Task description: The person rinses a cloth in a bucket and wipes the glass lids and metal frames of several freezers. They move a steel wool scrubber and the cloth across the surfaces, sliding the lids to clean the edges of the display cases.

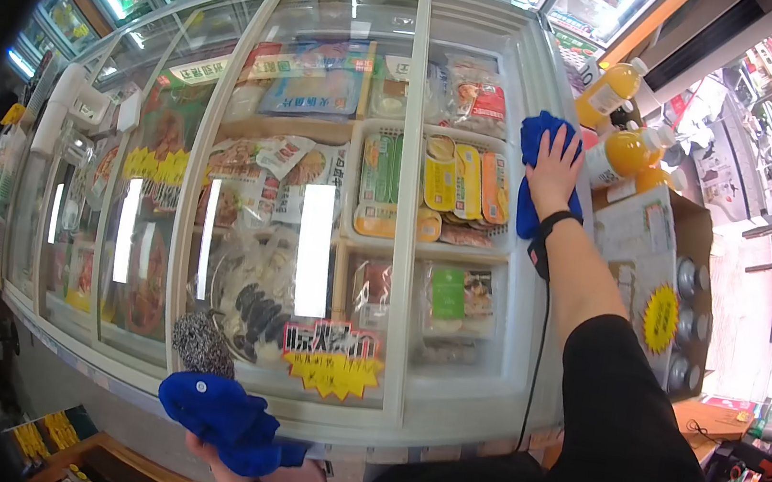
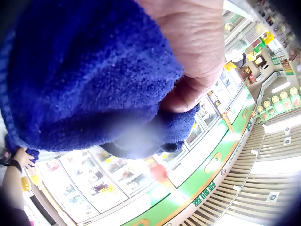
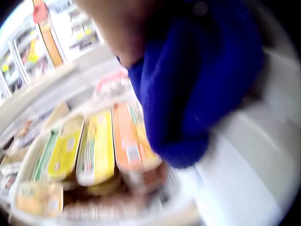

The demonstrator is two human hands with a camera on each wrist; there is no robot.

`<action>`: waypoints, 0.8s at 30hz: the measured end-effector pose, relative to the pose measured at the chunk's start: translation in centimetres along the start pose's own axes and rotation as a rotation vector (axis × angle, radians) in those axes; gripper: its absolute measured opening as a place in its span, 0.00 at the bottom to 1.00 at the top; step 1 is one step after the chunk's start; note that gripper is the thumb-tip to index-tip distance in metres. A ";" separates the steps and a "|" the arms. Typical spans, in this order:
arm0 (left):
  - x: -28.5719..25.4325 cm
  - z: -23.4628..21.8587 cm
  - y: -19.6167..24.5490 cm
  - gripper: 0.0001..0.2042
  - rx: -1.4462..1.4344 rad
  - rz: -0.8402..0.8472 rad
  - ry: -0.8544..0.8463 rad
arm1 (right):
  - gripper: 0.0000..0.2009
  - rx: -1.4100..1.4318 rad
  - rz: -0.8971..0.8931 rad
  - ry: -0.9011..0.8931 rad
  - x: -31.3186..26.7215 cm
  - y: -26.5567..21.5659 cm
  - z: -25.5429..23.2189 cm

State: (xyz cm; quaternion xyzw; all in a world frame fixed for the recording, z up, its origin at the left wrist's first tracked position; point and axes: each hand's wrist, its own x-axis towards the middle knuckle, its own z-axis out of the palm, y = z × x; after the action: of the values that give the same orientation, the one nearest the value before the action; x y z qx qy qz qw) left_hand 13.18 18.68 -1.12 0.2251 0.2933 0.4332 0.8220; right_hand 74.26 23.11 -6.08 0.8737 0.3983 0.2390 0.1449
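On the right rim of a chest freezer (image 1: 476,373), my right hand (image 1: 556,170) presses a blue cloth (image 1: 526,218), fingers spread and fairly straight. The right wrist view shows this cloth bunched beside trays of packaged food (image 3: 96,150). At the freezer's front edge, my left hand (image 1: 202,451) grips a second blue cloth (image 1: 220,418), which covers most of the hand. Curled fingers (image 2: 197,47) show against its folds in the left wrist view. A grey speckled oval thing (image 1: 203,344) sticks out beyond this cloth, over the glass.
Sliding glass lids (image 1: 309,164) cover the freezer's left and middle; its right section stands uncovered. Orange juice bottles (image 1: 630,151) and a cardboard box (image 1: 642,234) with bottles stand right beside the rim. A dark cord (image 1: 539,356) hangs from the right wrist. Upright fridges line the back.
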 end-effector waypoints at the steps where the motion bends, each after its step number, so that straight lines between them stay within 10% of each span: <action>1: 0.8 1.5 0.2 0.37 0.010 0.008 0.005 | 0.37 -0.032 0.041 -0.015 2.0 -0.6 1.1; 13: 4.4 7.6 -1.2 0.40 0.211 -0.154 0.236 | 0.35 0.068 0.058 -0.083 16.1 -1.2 4.6; 22: 4.0 7.2 -1.5 0.38 0.206 -0.175 0.163 | 0.17 0.050 0.168 0.080 9.2 -1.3 4.1; 24: 3.4 6.9 -1.3 0.37 0.176 -0.153 0.055 | 0.27 -0.030 0.232 0.105 5.9 -1.4 3.9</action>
State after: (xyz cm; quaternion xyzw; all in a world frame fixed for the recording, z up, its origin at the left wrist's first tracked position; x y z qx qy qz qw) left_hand 20.17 20.08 2.07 0.2615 0.3691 0.3479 0.8212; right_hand 78.76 28.26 -8.19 0.8978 0.2980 0.3056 0.1082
